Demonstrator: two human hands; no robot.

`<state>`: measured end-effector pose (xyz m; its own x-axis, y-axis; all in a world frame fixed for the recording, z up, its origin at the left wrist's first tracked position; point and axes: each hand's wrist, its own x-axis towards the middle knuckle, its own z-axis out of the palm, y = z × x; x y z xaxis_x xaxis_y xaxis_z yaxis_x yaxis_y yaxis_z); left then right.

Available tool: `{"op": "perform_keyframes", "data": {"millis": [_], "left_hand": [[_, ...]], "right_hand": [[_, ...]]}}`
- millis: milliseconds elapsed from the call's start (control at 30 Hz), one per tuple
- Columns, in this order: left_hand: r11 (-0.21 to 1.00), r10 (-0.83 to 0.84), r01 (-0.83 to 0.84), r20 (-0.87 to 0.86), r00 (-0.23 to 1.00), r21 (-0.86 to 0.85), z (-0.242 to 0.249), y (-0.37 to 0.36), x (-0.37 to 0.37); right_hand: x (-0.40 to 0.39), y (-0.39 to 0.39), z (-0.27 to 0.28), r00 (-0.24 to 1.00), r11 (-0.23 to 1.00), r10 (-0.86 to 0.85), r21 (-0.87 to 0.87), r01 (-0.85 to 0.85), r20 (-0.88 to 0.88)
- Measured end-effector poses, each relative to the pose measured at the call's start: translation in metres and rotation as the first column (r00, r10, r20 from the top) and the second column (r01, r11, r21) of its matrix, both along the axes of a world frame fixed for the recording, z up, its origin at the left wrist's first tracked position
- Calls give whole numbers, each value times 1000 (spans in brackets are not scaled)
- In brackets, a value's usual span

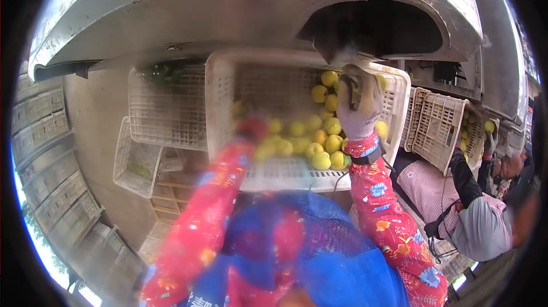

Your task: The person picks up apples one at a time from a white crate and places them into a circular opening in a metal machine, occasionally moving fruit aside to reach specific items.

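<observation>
We see a big white crate (pixel 216 101) in front of us, with many yellow fruits (pixel 333 144) in it. The fruits lie mostly in the middle and on the right side of the crate. Some are tucked close together, and one near the front has a bit of green on it.

Our right hand (pixel 359 101), in a pale glove, is over the right side of the crate. Its fingers are bent down, with fruits on both sides of it. Our left hand (pixel 248 114) is over the left part, near more fruits. The picture is smeary there, so we cannot tell if either hand is wide, narrow or holding a fruit.

We have red sleeves (pixel 394 227) with flowers on them, and a black band (pixel 368 157) on the right wrist. A big grey metal machine (pixel 228 24) hangs over the far side of the crate. More crates (pixel 171 130) are on our left. On our right, another person (pixel 482 227) is beside a tilted crate (pixel 436 130).
</observation>
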<state>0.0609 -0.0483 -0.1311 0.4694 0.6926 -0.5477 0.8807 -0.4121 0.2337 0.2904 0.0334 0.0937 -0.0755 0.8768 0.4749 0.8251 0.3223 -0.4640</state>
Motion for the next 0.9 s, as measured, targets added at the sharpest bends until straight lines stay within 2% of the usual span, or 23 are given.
{"op": "perform_keyframes", "data": {"millis": [33,67,100,167,200,233,300,333,400,433,467,533,600,667,767,833,867,900], "left_hand": [[999,41,-40,60,997,-25,-37,-10,-2],[999,8,-5,46,999,-52,-45,-9,2],[997,-30,32,24,999,-71,-39,0,8],[987,-119,114,-37,992,-117,-21,23,24],[983,-140,132,-51,989,-129,-17,28,29],[980,-152,143,-57,987,-139,-14,29,29],[975,-169,157,-64,984,-158,-11,32,33],[973,-176,163,-63,982,-165,-10,33,35],[968,-182,168,-63,981,-187,-9,33,32],[966,-182,166,-66,981,-198,-6,34,31],[964,-184,167,-63,981,-205,-3,37,30],[961,-191,172,-65,980,-217,4,42,28],[957,-206,187,-66,976,-221,12,48,29],[955,-212,191,-73,974,-226,20,54,28],[951,-232,208,-80,970,-228,26,57,28],[950,-235,213,-75,969,-227,27,58,31],[947,-246,222,-77,966,-233,26,56,33],[945,-253,229,-76,965,-233,25,55,35]], "right_hand": [[8,-14,-23,986,980,47,-197,-15,160],[7,-18,-47,942,881,73,-464,93,327],[7,-17,-77,873,712,148,-663,231,464],[39,-28,-200,671,820,333,-555,141,662],[41,-22,-221,535,862,389,-501,75,750],[46,-15,-239,556,798,440,-591,117,705],[33,2,-220,609,628,524,-753,196,596],[32,4,-205,720,627,456,-763,157,523],[25,-1,-142,892,632,290,-769,93,346],[28,-7,-117,983,620,152,-785,-13,104],[31,-14,-91,989,629,3,-768,-118,-149],[20,-21,-17,957,722,45,-653,-228,-285],[4,-26,38,990,893,45,-439,-100,-133],[-2,-30,58,961,949,-85,-315,-3,-265],[-20,-14,57,929,981,-183,-119,152,-321],[-29,5,51,938,979,-203,-62,193,-280],[-40,14,62,933,956,-290,-116,271,-210],[-46,23,58,936,953,-301,-74,292,-180]]}}
